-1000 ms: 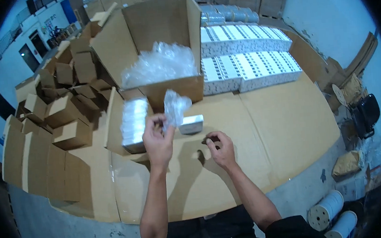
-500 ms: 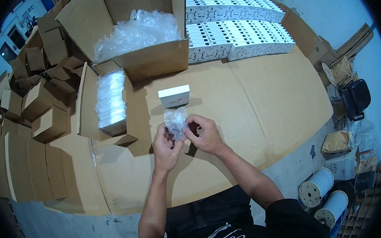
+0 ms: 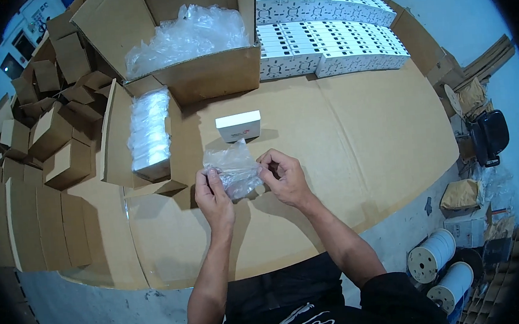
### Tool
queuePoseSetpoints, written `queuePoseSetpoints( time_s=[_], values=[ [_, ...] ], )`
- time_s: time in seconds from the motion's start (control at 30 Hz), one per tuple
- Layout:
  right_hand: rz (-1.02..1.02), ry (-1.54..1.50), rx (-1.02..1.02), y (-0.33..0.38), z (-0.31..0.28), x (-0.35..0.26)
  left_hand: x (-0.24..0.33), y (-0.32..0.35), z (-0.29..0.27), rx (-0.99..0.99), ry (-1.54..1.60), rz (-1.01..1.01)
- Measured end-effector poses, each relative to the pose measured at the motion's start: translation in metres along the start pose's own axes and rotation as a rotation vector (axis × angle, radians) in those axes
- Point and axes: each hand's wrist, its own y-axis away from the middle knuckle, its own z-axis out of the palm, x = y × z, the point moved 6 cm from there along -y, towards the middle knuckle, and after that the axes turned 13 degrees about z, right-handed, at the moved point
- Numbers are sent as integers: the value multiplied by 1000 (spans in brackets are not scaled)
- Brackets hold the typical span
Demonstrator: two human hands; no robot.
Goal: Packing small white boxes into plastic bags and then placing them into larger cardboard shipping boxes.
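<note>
Between my two hands a clear plastic bag [image 3: 233, 168] is stretched out, held above the cardboard-covered table. My left hand [image 3: 215, 196] pinches its left edge, thumb on top. At its right edge my right hand [image 3: 283, 175] grips with thumb and fingertips. Just beyond the bag stands a small white box [image 3: 238, 127] on its long side, touched by neither hand. To the left, an open brown carton [image 3: 176, 128] holds a row of white boxes wrapped in clear plastic [image 3: 149, 130].
A large open carton [image 3: 217, 74] full of crumpled clear bags [image 3: 193, 37] stands at the back. Stacked white boxes [image 3: 335, 39] fill the back right. Empty brown cartons [image 3: 59, 134] crowd the left side. Cable spools [image 3: 431, 255] stand on the floor at right.
The bag was bunched up between my fingers and is now spread flat. My hands have moved apart, the left one a little to the left.
</note>
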Motion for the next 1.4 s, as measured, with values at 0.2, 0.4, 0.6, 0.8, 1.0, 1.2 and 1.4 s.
queuePoseSetpoints(
  time_s=[0.2, 0.4, 0.6, 0.8, 1.0, 1.2, 1.4],
  values=[
    [132, -208, -47, 4, 10, -3, 9, 5, 10, -9, 84, 53],
    [329, -394, 13, -10, -10, 22, 9, 6, 17, -162, 47, 48],
    [263, -708, 9, 5, -6, 4, 8, 6, 12, -94, 63, 76],
    [239, -312, -207, 13, 9, -1, 7, -3, 8, -56, 157, -7],
    [311, -111, -309, 13, 10, 2, -8, -1, 16, -252, 214, -359],
    [257, -369, -375, 12, 11, -5, 0, -4, 5, 50, 236, 64],
    [358, -206, -423, 16, 3, 0, 14, -3, -1, 104, 144, 107]
  ],
)
